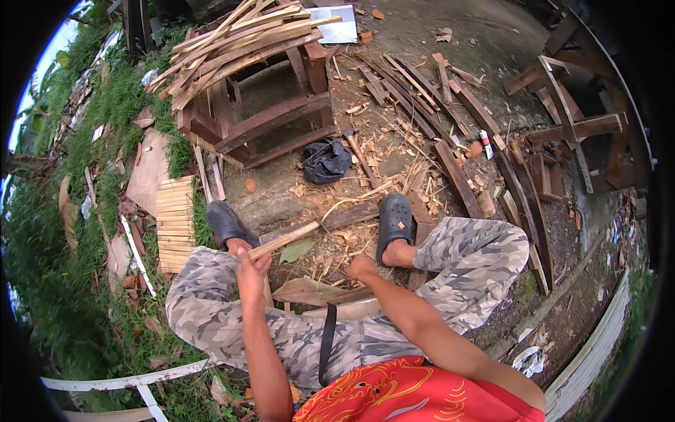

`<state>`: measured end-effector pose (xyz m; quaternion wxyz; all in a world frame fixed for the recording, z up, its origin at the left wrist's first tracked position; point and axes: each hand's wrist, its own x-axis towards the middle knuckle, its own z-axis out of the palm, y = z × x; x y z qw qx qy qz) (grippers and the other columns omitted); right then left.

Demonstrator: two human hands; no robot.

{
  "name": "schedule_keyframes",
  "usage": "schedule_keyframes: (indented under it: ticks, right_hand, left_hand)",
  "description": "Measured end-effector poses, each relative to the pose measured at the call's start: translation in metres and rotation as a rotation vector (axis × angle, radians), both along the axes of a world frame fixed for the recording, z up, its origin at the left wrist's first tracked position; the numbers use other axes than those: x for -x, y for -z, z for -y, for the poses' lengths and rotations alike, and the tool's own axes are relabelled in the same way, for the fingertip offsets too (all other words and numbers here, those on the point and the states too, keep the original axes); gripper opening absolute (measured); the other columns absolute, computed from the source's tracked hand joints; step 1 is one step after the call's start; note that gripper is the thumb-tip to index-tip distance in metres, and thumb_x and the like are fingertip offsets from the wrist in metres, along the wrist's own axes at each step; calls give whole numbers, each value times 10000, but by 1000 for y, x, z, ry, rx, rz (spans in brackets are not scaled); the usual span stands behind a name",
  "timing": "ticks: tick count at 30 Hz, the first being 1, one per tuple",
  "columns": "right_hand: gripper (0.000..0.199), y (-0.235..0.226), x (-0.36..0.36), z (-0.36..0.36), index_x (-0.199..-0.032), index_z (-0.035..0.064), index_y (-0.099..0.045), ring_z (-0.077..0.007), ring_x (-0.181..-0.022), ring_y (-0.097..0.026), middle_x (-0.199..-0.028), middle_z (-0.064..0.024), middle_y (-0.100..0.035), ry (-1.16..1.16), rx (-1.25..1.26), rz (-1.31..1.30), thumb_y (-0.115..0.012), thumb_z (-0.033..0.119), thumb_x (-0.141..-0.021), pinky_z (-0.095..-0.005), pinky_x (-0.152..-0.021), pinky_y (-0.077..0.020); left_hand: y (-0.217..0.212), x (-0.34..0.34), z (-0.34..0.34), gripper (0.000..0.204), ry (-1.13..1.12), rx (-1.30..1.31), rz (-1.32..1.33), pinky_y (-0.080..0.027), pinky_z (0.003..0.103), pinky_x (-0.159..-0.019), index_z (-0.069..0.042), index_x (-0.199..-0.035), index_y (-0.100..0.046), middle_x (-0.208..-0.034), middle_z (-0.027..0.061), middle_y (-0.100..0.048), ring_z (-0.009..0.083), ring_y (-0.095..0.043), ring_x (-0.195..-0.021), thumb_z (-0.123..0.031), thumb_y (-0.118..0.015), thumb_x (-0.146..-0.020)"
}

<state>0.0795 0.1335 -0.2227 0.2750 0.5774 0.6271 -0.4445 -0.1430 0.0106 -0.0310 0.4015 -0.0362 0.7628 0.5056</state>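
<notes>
My left hand (251, 269) is closed around the near end of a pale split wooden strip (287, 239), which slants up and right above the ground between my feet. My right hand (361, 268) hangs low between my knees, fingers curled down toward the wood shavings (337, 246); whether it grips anything is hidden. I sit with camouflage trousers and dark clogs (394, 221) on bare earth. A dark plank (351, 214) lies across the ground just past the strip.
A hammer (360, 156) and a black bag (325, 161) lie ahead. A dark wooden frame (271, 116) carries a heap of split strips (239, 39). Loose planks (457, 176) spread right, another frame (569, 119) far right, stacked slats (174, 221) and grass left.
</notes>
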Motion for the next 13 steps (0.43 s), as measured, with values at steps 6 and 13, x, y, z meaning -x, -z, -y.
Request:
schedule_keyframes:
  ticks: [6, 13]
  right_hand:
    - [287, -60, 38, 17, -886, 1, -682, -453, -842, -668, -834, -279, -674, -137, -196, -518, -616, 274, -826, -508, -773, -531]
    - [253, -53, 62, 19, -843, 24, -680, -416, -741, -685, -736, -256, -664, -111, -168, -618, -650, 274, -811, -511, -742, -546]
  left_hand:
    - [-2, -9, -1, 854, 38, -64, 4, -397, 381, -1112, 172, -1439, -317, -1261, 317, -621, 348, -589, -1251, -591, -272, -1058]
    - [-4, -12, 6, 856, 135, -92, -18, -375, 387, -1133, 164, -1466, -284, -1276, 325, -609, 349, -573, -1271, -589, -273, -1059]
